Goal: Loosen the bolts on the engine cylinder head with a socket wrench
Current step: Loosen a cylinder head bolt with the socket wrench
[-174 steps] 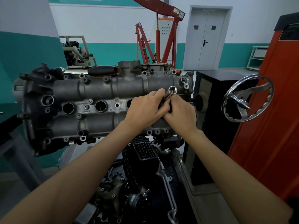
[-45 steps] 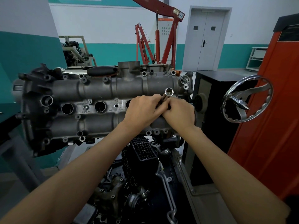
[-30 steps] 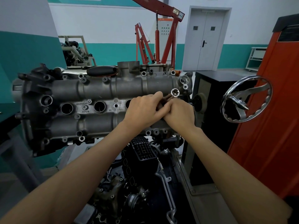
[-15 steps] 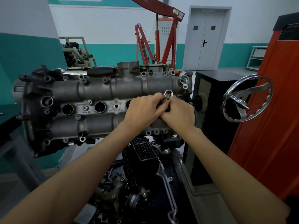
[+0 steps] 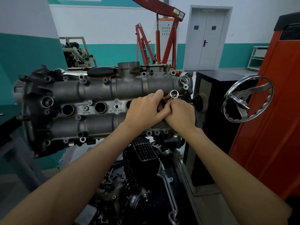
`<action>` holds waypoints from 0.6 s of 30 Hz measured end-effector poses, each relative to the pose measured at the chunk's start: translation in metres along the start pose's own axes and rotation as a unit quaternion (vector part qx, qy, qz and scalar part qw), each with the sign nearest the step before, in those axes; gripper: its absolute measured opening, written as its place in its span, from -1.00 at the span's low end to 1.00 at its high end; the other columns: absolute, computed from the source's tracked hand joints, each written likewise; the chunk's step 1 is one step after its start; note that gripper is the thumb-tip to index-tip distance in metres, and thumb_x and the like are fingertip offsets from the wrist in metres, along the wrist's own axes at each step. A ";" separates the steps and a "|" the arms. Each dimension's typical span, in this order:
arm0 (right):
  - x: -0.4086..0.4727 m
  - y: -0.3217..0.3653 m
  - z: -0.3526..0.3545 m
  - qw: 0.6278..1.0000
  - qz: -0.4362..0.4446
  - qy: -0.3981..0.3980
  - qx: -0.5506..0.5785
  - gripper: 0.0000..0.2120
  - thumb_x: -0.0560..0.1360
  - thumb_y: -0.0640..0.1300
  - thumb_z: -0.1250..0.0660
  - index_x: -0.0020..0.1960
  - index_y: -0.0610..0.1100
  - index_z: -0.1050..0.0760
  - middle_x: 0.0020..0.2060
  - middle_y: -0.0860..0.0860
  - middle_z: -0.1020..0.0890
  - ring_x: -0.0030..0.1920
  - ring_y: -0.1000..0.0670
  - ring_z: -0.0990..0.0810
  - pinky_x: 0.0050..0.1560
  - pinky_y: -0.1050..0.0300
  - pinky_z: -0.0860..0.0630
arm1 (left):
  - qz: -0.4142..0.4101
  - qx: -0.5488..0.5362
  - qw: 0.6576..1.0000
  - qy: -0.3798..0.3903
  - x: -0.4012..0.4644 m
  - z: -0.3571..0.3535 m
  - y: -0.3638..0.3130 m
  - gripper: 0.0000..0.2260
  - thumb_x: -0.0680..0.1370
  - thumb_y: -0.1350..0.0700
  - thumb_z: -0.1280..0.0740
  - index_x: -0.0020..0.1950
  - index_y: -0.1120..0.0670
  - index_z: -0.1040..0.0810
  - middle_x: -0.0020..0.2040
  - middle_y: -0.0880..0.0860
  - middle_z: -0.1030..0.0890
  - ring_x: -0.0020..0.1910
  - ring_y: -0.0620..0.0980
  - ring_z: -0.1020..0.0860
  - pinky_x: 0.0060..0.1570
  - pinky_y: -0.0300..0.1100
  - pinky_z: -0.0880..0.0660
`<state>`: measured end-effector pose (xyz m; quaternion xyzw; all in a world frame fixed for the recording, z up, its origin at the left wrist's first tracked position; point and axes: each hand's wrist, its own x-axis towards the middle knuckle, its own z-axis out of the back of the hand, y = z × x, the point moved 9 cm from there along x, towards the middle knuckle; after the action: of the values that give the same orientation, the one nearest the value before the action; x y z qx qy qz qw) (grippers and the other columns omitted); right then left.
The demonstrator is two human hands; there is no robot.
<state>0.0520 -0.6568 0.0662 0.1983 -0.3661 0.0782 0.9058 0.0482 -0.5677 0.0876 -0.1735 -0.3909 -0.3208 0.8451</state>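
The grey engine cylinder head (image 5: pixel 97 93) stands on its side in front of me, its bolt holes and round bores facing me. My left hand (image 5: pixel 144 109) and my right hand (image 5: pixel 180 114) meet over its right part, both curled round a dark socket wrench (image 5: pixel 165 101). The wrench's shiny open socket end (image 5: pixel 174 94) sticks up above my fingers. The rest of the tool and the bolt under it are hidden by my hands.
A chrome handwheel (image 5: pixel 248 98) juts out at the right beside an orange cabinet (image 5: pixel 272 111). A black stand (image 5: pixel 211 98) sits behind the head. Dark engine parts (image 5: pixel 142 176) lie below my arms. A red engine hoist (image 5: pixel 155 39) stands at the back.
The socket end has swung back and forth over the last second and now sits to the right again. Both hands keep their grip in the same spot.
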 end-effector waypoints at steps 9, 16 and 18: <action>0.001 -0.005 -0.004 1.000 -0.002 -0.008 -0.025 -0.83 0.44 -0.05 -0.22 -0.02 -0.12 -0.41 -0.38 0.09 -0.46 -0.35 -0.03 -0.49 -0.37 0.12 -0.29 | 0.010 0.008 1.000 0.008 0.001 -0.001 0.001 -0.77 0.54 -0.02 -0.22 -0.15 0.14 -0.41 -0.39 0.01 -0.47 -0.45 0.09 -0.46 -0.47 -0.15 -0.24; 0.000 -0.005 -0.003 1.000 -0.009 -0.009 -0.014 -0.85 0.41 0.03 -0.23 -0.18 -0.04 -0.49 -0.44 0.15 -0.40 -0.37 0.07 -0.41 -0.43 0.23 -0.20 | 0.021 -0.013 1.000 0.011 0.000 0.000 0.005 -0.62 0.57 -0.11 -0.22 -0.25 0.17 -0.52 -0.49 0.08 -0.48 -0.44 0.12 -0.50 -0.42 -0.04 -0.41; 0.000 -0.004 -0.002 1.000 -0.008 -0.012 -0.003 -0.86 0.42 0.02 -0.25 -0.24 -0.03 -0.48 -0.45 0.15 -0.39 -0.38 0.07 -0.41 -0.43 0.23 -0.20 | 0.022 -0.020 1.000 0.006 0.000 0.001 0.005 -0.59 0.56 -0.13 -0.22 -0.29 0.17 -0.51 -0.52 0.05 -0.42 -0.46 0.11 -0.48 -0.44 -0.07 -0.39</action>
<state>0.0546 -0.6600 0.0634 0.1992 -0.3759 0.0670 0.9025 0.0514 -0.5637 0.0880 -0.1970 -0.3750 -0.3112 0.8507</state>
